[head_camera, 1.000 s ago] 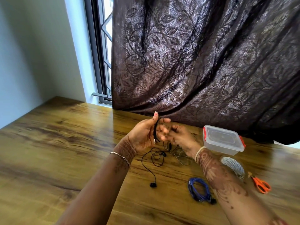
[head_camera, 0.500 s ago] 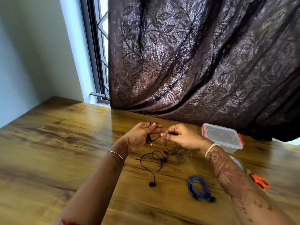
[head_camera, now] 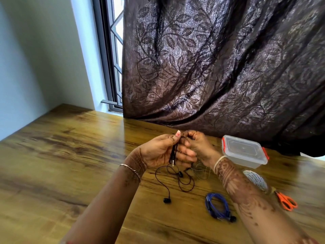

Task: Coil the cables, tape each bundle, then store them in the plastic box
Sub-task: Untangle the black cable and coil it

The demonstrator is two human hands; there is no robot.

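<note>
Head view: raised and drawn together since half a second ago, left hand (head_camera: 158, 152) and right hand (head_camera: 198, 147), now touching above the wooden bench (head_camera: 61, 155). Gathered into upright loops in the left fingers (head_camera: 186, 153), thin black earphone cable (head_camera: 173, 154), jack tip hanging just below; right fingers closed on the loops' top. Probably mid-coil, with a long tail and two earbuds trailing on the bench, so taping not yet due.

Counted: one black cable in hand; one thin grey wire tangle (head_camera: 200, 170) behind the right wrist; one blue coiled cable (head_camera: 218, 206) already bundled; one lidded clear plastic box with red clips (head_camera: 244, 151), shut, near the right; one white patterned tape roll (head_camera: 256, 180); one pair of orange-handled scissors (head_camera: 286, 202).
</note>
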